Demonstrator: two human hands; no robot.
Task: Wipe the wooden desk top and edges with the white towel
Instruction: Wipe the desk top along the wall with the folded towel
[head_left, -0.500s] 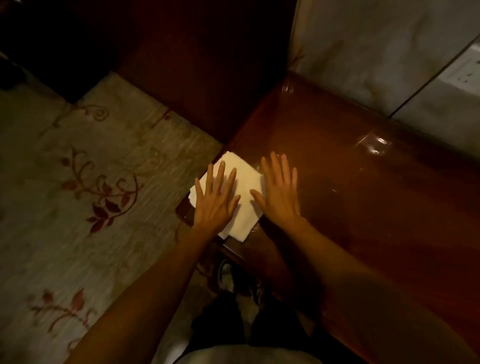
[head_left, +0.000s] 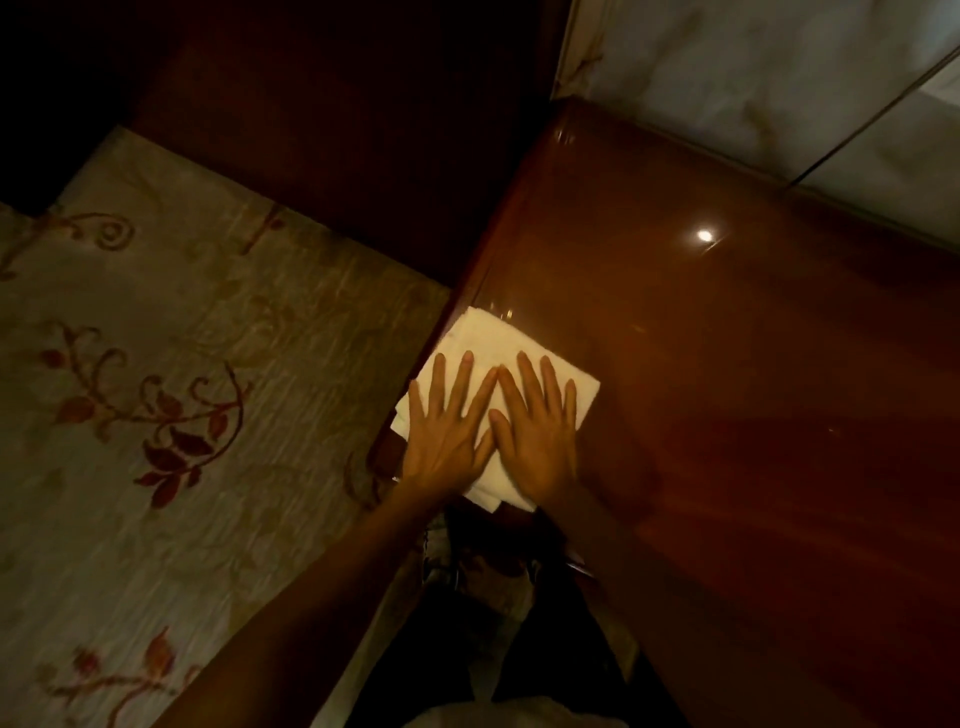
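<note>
The glossy wooden worktop (head_left: 727, 389) fills the right side. At its near left corner lies the folded white towel (head_left: 498, 353), overhanging the edge. The left hand (head_left: 447, 431) and right hand (head_left: 535, 436) press it flat, fingers spread, side by side — likely for even wiping pressure.

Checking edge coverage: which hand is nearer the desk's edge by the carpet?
The left hand, flat on the towel; the right hand lies further in.

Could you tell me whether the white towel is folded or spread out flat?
Folded: the white towel forms a compact pad with layered edges at its near corner, beneath both hands.
</note>
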